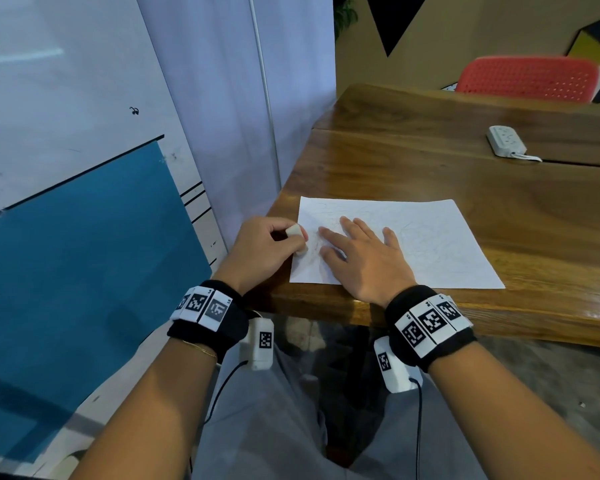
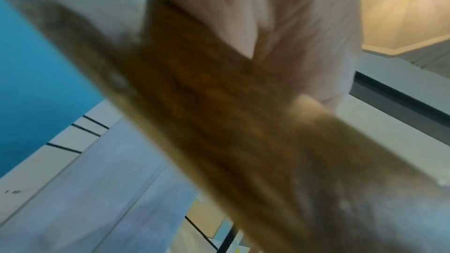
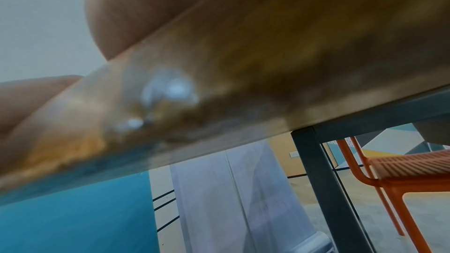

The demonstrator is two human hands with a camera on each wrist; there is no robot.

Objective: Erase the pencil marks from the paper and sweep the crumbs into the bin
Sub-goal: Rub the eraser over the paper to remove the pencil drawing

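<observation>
A white sheet of paper (image 1: 395, 240) lies flat on the near-left corner of a wooden table (image 1: 465, 174), its near edge close to the table's near edge. Faint pencil marks (image 1: 314, 249) are visible on the left portion of the sheet, between the two hands. The left hand (image 1: 264, 251) is positioned at the left edge of the paper, fingers and thumb curled around a white eraser (image 1: 297, 239), which meets the sheet at its left border. The right hand (image 1: 364, 258) lies flat on the paper with fingers straight and spread, palm down, just to the right of the eraser; it grasps nothing. The two hands are near each other but not touching. Both wrists carry black bands with printed square markers. A white power strip (image 1: 506, 140) rests on the far right of the table, well apart from the paper, and a red perforated chair (image 1: 527, 77) stands beyond the far edge. In the left wrist view the picture is blurred; only the underside of the hand (image 2: 280, 16) and the table edge (image 2: 219, 122) can be made out. The right wrist view shows the table edge (image 3: 243, 64) close up, a dark table leg (image 3: 324, 180) and the chair (image 3: 401, 166) beyond it.
</observation>
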